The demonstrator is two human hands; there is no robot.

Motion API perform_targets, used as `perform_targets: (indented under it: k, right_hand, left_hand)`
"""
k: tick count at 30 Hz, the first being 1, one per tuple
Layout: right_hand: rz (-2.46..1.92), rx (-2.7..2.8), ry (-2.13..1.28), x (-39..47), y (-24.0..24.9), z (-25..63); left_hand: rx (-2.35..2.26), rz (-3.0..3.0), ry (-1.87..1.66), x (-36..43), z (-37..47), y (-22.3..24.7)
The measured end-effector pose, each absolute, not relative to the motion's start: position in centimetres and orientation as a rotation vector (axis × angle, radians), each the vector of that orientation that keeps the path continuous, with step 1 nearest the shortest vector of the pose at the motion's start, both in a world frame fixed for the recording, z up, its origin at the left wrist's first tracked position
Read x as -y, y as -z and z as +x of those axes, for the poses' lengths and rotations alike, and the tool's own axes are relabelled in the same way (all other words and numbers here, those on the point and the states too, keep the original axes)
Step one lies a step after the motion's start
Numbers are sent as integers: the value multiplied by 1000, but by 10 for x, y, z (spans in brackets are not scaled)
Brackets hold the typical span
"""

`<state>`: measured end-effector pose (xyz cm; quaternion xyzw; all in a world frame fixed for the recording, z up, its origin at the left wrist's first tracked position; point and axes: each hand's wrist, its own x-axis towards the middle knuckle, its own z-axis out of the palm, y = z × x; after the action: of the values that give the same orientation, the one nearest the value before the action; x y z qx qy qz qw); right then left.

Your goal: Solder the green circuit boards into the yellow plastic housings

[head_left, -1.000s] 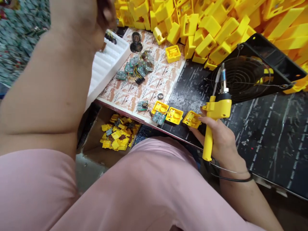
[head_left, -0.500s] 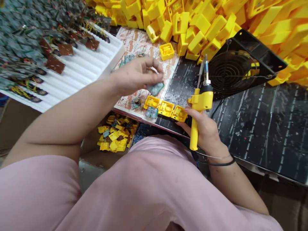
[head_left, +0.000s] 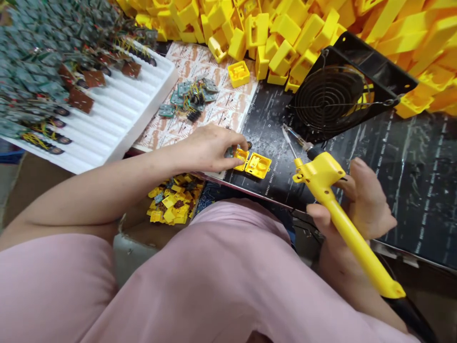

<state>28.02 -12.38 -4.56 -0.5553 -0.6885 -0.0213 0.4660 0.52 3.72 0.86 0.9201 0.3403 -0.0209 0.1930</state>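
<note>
My left hand [head_left: 212, 150] is at the near edge of the patterned paper, its curled fingers on a small open yellow plastic case [head_left: 259, 165]. They partly cover one half of the case and a bit of circuit board beside it. A dark round part shows just past the fingertips. In my right hand [head_left: 369, 205] is a yellow soldering iron [head_left: 332, 197], held aslant over the black bench with its tip and a thin metal tube pointing away from me. Wired circuit boards [head_left: 191, 97] lie in a small pile beyond my left hand.
A white foam tray [head_left: 117, 114] heaped with circuit boards stands at left. Yellow plastic housings [head_left: 285, 33] pile up along the back, with a black fan [head_left: 335, 97] in front of them. Below the bench edge, a box holds yellow pieces [head_left: 173, 200]. One yellow housing [head_left: 238, 74] sits on the paper.
My left hand has come down from above the paper to the yellow case, uncovering the board pile. My right hand has left the cases and swung right with the soldering iron, now tilted.
</note>
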Motion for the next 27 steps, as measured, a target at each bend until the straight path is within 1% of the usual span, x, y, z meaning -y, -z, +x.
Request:
perform_targets:
  k: [3,6,9,13,18,24,27]
  right_hand:
    - [-1266,1537,184,122,43,280]
    - [-1261,1276,60,111,45,281]
    - [-1225,976,-33,100,54,286]
    - [-1284,804,-96,97,58,288]
    - [-1248,1088,-150,119,47,286]
    - [-1169,1543,-129,139,36,294]
    - [-1108,1817,-196,141,24,293]
  left_hand:
    - [-944,2732,37,-32,6,-4]
    - [-920,2856,-164,-28,3,3]
    - [-790,2918,-384,-28,1,10]
    - [-748,2856,-398,-31,2,22]
    - [-824,2769,-346,-31,6,28]
    - [-921,2633,-228,-21,16,17]
    - [-952,2626,-132,-17,24,15]
